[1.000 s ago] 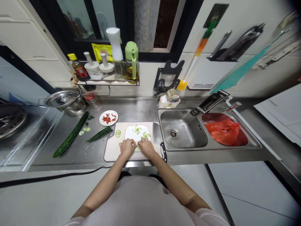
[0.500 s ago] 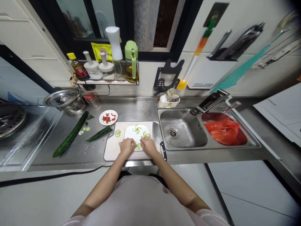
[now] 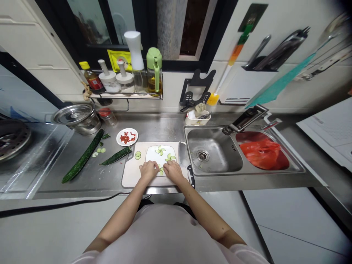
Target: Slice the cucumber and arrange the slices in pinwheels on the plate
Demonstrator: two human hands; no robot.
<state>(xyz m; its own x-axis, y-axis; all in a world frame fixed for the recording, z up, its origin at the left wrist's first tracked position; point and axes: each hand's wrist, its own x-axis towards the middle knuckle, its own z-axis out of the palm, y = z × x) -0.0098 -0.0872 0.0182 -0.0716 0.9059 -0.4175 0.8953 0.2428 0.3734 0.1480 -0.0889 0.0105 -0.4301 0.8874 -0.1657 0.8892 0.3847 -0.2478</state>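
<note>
A white plate (image 3: 154,156) rests on the cutting board (image 3: 131,178). Thin cucumber slices form a pinwheel (image 3: 160,150) at its far side, another (image 3: 170,157) at its right and a third (image 3: 161,171) at its near side, between my hands. My left hand (image 3: 149,171) is closed in a pinch at the plate's near left; what its fingertips hold, if anything, is too small to make out. My right hand (image 3: 173,171) has its fingers drawn together at the near right, fingertips by the near slices. Loose cucumber slices (image 3: 138,155) lie on the board's left. A kitchen knife (image 3: 184,156) lies along its right edge.
Left of the board are a cut cucumber piece (image 3: 117,155), a whole cucumber (image 3: 84,158) and a small plate of chopped red bits (image 3: 135,132). A lidded steel pot (image 3: 88,123) stands behind. The sink (image 3: 220,161) is on the right, with a red bag (image 3: 261,154) in its second basin.
My right hand has shifted very slightly beside the near slices. My left hand keeps its pinch in nearly the same spot, and the plate has not moved.
</note>
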